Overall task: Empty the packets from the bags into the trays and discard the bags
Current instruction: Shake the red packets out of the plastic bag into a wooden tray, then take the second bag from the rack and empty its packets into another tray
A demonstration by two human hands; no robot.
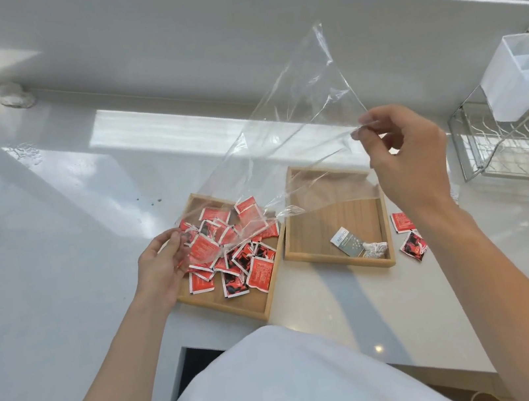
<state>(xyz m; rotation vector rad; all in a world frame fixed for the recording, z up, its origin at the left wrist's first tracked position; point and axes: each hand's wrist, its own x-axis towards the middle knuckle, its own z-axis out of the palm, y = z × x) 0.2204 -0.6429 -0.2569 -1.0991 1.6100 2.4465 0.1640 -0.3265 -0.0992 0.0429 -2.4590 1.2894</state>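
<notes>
A clear plastic bag is stretched in the air over the two wooden trays. My right hand pinches its upper corner, raised high. My left hand grips its lower edge just above the left tray. That tray holds several red packets; a few near the bag's mouth may still be inside it. The right tray holds a grey-white packet and a small crumpled white piece. Two red packets lie on the counter right of the right tray.
The trays sit on a white glossy counter below a window sill. A metal dish rack with a white plastic container stands at the right. A small round white object sits at the back left. A dark opening lies at the counter's front edge.
</notes>
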